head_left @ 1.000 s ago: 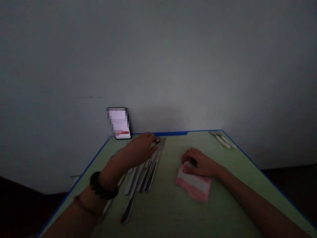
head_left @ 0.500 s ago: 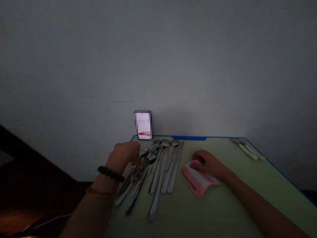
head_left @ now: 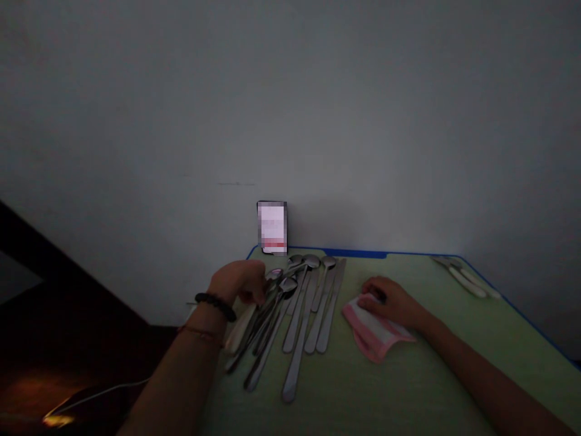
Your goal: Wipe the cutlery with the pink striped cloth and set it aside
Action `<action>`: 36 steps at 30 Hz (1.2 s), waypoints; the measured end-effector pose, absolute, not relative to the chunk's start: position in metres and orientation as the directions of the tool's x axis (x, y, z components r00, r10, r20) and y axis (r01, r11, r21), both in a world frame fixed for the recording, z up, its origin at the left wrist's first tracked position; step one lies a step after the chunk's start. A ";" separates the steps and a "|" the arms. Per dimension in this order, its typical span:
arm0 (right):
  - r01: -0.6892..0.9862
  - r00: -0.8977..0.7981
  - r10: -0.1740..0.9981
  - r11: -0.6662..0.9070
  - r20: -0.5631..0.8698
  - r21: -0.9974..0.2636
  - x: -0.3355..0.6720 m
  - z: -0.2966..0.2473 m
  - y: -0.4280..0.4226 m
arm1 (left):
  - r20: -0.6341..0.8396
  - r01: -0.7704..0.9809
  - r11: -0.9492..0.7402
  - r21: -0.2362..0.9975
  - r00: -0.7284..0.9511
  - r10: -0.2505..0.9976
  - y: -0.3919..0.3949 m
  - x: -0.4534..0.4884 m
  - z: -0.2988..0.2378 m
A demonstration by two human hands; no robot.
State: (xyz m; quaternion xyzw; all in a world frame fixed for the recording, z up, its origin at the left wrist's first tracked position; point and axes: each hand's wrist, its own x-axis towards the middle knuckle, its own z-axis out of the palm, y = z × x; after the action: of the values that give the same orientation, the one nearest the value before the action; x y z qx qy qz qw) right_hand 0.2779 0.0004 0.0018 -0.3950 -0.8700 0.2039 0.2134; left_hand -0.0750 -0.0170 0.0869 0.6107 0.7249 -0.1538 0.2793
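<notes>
My left hand [head_left: 240,281], wearing a dark beaded bracelet, reaches over the left side of a pile of metal spoons and knives. Its fingers are curled down and closed, and what they pinch is hidden. Just below them a utensil with a cream-white handle [head_left: 240,329] slants beside the pile. Several spoons, one with its bowl [head_left: 288,284] facing up, overlap there, and a table knife [head_left: 332,306] lies along the right side. My right hand [head_left: 385,298] rests on the table, closed on a pink-and-white striped cloth [head_left: 376,333].
A phone [head_left: 273,227] with a lit screen leans against the wall at the table's back edge. Utensils with white handles [head_left: 467,282] lie at the far right corner. The pale green table [head_left: 408,393] has a blue rim. A thin white cable [head_left: 109,387] runs at lower left.
The whole view has shifted slightly, so everything appears further right. More of the cream-white handle shows below my left hand. My right hand stays on the cloth.
</notes>
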 end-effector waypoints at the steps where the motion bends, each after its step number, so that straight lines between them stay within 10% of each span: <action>1: 0.598 -0.599 0.773 0.604 0.208 -0.526 0.278 0.002 0.000 | -0.590 0.971 0.214 0.109 -0.110 0.800 -0.017 -0.076 0.087; 36: 0.587 -0.606 0.758 0.632 0.243 -0.507 0.277 0.005 0.002 | -0.649 0.903 0.233 0.361 0.064 0.758 -0.012 -0.099 0.081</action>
State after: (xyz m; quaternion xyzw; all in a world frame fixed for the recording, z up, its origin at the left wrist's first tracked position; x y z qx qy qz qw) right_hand 0.2770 0.0017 0.0046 -0.3840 -0.8752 0.1918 0.2230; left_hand -0.0993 -0.0124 0.0813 0.6125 0.6781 -0.0914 0.3957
